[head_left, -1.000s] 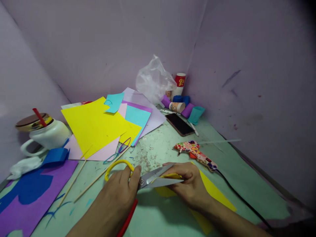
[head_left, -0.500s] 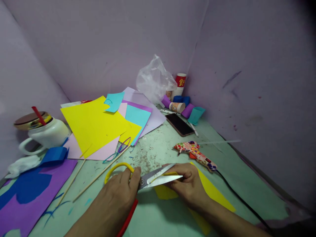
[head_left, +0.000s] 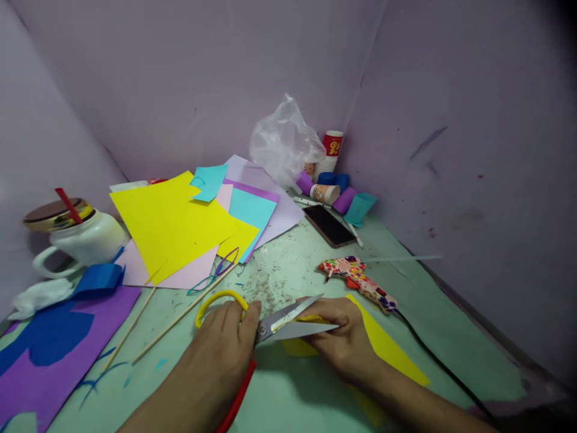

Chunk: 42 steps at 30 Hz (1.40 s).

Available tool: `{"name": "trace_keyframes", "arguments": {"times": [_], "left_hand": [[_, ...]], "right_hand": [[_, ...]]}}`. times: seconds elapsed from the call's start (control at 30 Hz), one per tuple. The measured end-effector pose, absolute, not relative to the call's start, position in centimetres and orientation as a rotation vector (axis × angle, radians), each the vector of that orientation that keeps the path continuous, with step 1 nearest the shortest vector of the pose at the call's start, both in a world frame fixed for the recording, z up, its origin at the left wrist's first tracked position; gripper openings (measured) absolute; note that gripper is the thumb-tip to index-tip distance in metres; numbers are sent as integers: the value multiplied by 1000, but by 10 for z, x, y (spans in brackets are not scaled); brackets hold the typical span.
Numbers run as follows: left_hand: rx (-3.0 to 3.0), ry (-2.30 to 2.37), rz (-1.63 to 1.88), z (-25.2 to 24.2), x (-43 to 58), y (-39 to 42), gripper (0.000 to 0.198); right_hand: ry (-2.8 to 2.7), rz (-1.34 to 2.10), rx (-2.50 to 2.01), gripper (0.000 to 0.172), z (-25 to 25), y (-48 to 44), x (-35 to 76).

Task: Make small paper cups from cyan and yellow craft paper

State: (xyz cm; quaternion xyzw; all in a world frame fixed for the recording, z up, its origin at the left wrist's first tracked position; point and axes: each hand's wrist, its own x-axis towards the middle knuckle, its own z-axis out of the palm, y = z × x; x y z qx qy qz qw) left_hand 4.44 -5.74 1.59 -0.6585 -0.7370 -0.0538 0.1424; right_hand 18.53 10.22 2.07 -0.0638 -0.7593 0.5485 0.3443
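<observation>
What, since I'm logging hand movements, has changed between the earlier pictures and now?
The left hand and the steel scissors with yellow-and-red handles have shifted slightly rightward, toward the right hand; the blades look a little wider open than half a second ago. Nothing was picked up or let go. The right hand keeps hold of the yellow paper, and the floral-patterned glue gun and dark rectangular phone stay put.

Barred between the left grip (head_left: 220, 346) and right grip (head_left: 340, 334) by spread scissors (head_left: 306, 331). Passable beyond both, over open table (head_left: 288, 251) to the phone (head_left: 330, 226). Blocked just beyond the right grip by the glue gun (head_left: 356, 278), rightward by its cord (head_left: 437, 353); left of the left grip, by wooden sticks (head_left: 184, 314).
</observation>
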Motion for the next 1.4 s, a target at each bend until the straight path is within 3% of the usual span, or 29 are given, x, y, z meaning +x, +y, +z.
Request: {"name": "trace_keyframes", "arguments": {"times": [0.3, 0.77, 1.03, 1.4], "left_hand": [[-1891, -2191, 17, 27, 54, -60, 56], [-1843, -2164, -189, 15, 40, -58, 53], [-1826, -2230, -166, 4, 44, -61, 63], [-1882, -2240, 89, 24, 50, -59, 64]], "right_hand": [[-1906, 1508, -221, 13, 20, 99, 185], [-1952, 1525, -258, 13, 24, 103, 183], [-1993, 1469, -221, 14, 20, 102, 182], [-1904, 1578, -303, 13, 17, 99, 184]]}}
